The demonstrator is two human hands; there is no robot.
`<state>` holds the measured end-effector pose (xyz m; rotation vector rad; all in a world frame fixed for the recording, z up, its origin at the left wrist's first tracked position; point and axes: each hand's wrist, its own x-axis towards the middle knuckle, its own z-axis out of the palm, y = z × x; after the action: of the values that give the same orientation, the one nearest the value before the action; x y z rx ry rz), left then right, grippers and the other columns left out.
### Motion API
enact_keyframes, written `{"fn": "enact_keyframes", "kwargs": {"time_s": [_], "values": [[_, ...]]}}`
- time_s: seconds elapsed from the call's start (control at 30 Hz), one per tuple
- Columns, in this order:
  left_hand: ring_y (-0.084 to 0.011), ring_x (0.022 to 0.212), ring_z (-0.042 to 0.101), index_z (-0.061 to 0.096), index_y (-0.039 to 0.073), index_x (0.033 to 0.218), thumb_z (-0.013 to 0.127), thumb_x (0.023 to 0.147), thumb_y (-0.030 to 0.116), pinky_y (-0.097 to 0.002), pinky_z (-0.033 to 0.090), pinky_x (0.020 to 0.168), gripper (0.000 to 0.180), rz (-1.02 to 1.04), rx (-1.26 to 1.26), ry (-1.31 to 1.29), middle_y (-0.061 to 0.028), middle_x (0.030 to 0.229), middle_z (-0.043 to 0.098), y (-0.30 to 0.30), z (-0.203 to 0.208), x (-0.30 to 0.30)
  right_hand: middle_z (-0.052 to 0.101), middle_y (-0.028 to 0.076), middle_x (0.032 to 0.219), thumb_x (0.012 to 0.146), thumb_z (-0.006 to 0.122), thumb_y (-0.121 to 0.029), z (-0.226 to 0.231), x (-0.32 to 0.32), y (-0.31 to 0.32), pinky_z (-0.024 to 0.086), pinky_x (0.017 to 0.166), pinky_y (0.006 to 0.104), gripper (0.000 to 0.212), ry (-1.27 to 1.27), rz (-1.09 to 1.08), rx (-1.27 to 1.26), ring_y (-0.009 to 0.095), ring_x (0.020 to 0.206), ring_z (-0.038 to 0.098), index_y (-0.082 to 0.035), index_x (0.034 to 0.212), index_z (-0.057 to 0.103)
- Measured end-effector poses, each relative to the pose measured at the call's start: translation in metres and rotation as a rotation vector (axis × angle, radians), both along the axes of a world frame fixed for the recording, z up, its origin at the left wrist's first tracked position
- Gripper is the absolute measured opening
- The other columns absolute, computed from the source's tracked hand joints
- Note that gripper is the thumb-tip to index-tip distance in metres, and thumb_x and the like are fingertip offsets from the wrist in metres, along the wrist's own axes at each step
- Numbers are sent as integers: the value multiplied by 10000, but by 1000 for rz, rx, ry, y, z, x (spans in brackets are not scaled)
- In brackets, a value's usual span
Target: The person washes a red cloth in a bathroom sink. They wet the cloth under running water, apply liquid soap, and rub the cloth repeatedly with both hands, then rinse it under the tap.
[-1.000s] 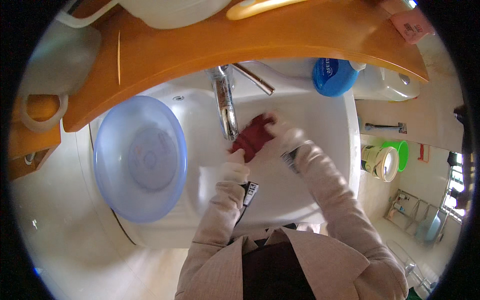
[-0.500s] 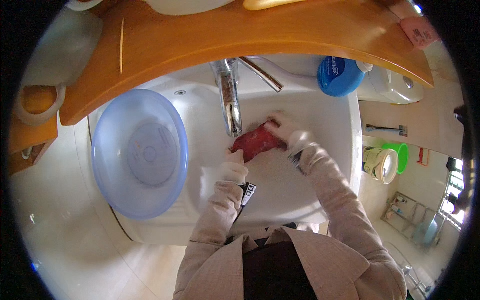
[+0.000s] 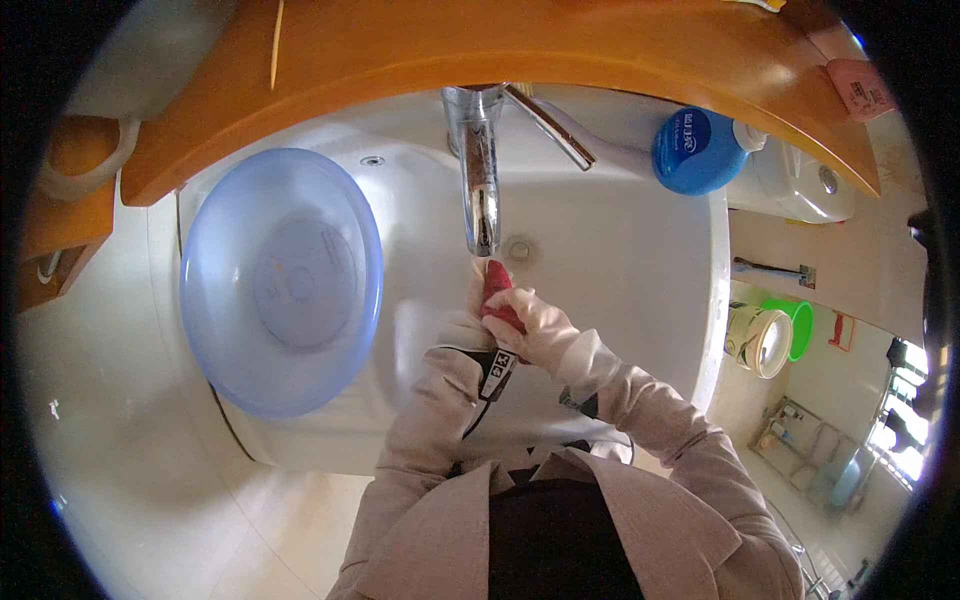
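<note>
A crumpled red cloth point(image 3: 497, 283) is bunched between my two hands, just below the spout of the chrome faucet point(image 3: 481, 195). My right hand point(image 3: 536, 325) wraps its fingers round the cloth's near end. My left hand point(image 3: 468, 318) is against the cloth's left side and is smeared by motion, but its fingers seem pressed to the fabric. Under my hands lies the white sink point(image 3: 640, 270), with its drain point(image 3: 518, 248) beside the spout. A dark band with a black-and-white tag point(image 3: 497, 375) shows at my left wrist.
A translucent blue basin point(image 3: 300, 380) rests on the sink's left side. At the back right stands a blue bottle point(image 3: 690, 165). An orange-brown wooden shelf point(image 3: 400, 65) curves along the far edge. To the right are a pale tub point(image 3: 755, 338) and a green bucket point(image 3: 801, 328).
The cloth was stretched between both hands; now it is bunched up small. My right hand has come left and nearer, close to the left hand. The drain has come into sight.
</note>
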<state>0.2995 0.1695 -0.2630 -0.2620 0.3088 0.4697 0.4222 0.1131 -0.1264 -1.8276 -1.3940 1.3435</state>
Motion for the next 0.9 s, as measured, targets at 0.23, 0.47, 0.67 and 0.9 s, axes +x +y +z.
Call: {"fn": "enact_keyframes", "kwargs": {"time_s": [0.23, 0.47, 0.67, 0.9], "values": [[-159, 877, 593, 629, 81, 1061, 549, 983, 339, -309, 509, 721, 282, -53, 490, 742, -58, 997, 626, -4, 61, 18, 653, 210, 847, 983, 486, -342, 19, 12, 53, 518, 704, 423, 350, 7, -252, -176, 346, 790, 667, -17, 1006, 614], [-145, 828, 600, 629, 84, 1130, 486, 1001, 372, -293, 506, 692, 347, 261, 49, 840, -38, 972, 641, -10, 40, 8, 661, 220, 855, 938, 588, -314, 8, -12, 25, 503, 710, 470, 260, -13, -169, -94, 407, 815, 649, -62, 977, 641], [-272, 745, 635, 593, 61, 1138, 553, 958, 269, -360, 519, 654, 278, -346, 1816, 1725, -84, 909, 670, -36, 27, 0, 649, 230, 1054, 936, 525, -410, -33, 86, 76, 467, 915, 449, 476, -346, -13, -176, 379, 985, 621, -11, 1182, 605], [-339, 906, 655, 655, 35, 1024, 617, 884, 274, -390, 546, 784, 280, -16, 171, 1169, -194, 999, 675, 3, 14, 3, 585, 184, 1234, 870, 603, -363, -90, 28, 47, 388, 1038, 461, 440, -768, -4, 66, 347, 1171, 526, -94, 1218, 600]]}}
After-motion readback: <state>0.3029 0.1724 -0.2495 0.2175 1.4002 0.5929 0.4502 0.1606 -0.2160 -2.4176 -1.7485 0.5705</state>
